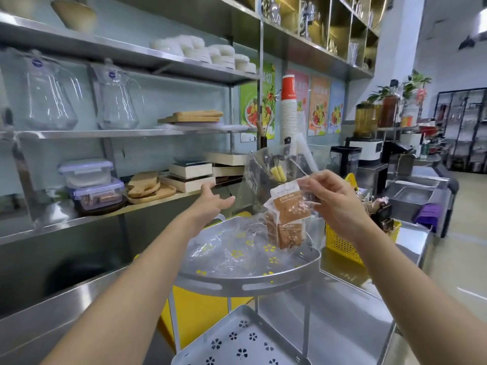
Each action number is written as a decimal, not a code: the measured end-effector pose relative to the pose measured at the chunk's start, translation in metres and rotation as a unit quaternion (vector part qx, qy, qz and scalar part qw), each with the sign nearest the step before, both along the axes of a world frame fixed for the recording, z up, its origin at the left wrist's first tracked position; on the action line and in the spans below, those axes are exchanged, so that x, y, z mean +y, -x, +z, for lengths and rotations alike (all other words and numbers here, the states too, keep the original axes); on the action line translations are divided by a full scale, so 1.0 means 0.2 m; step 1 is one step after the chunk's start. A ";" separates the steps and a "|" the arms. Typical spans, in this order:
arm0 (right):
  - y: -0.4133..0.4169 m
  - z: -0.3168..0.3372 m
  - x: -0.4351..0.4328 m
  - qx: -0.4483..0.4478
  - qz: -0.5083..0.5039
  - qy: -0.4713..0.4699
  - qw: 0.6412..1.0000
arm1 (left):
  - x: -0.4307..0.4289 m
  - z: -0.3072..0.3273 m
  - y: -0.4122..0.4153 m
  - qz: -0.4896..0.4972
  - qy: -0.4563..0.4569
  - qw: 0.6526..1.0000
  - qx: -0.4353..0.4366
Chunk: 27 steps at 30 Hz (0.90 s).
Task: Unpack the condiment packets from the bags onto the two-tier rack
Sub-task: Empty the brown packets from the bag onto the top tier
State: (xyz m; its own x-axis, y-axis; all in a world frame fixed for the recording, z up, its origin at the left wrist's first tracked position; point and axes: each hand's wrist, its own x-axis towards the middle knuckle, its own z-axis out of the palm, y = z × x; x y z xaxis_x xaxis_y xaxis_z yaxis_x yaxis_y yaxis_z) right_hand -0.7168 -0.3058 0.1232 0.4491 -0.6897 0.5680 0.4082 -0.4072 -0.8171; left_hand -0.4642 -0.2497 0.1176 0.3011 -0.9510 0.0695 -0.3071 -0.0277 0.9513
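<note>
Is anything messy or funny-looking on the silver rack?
Yes: a crumpled clear plastic bag sprawls across the top tier of the silver flower-punched rack, and the right hand holds brown condiment packets dangling over it.

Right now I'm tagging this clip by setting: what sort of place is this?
Probably a drinks or snack shop's prep counter: a tall stack of paper cups, a blender on the counter, fruit posters on the wall, and stainless-steel shelves holding glass pitchers.
</note>
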 end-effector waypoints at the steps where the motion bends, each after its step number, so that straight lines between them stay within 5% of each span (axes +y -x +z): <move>1: 0.00 -0.01 -0.01 -0.009 0.026 -0.020 0.999 | -0.02 0.00 0.02 0.000 -0.010 1.000 -0.029; 9: 0.05 -0.09 -0.04 -0.032 0.082 -0.093 0.992 | -0.16 -0.05 0.06 0.060 -0.074 0.986 -0.134; 15: 0.04 -0.09 -0.04 -0.006 -0.003 -0.076 0.997 | -0.18 -0.05 0.05 0.045 -0.003 0.998 -0.042; 21: 0.01 -0.05 -0.11 0.009 -0.149 -0.075 0.986 | -0.16 0.00 -0.10 0.138 0.104 0.981 0.086; 27: -0.09 0.14 -0.13 -0.012 -0.191 -0.064 0.979 | 0.00 0.20 -0.15 0.152 0.179 0.965 0.120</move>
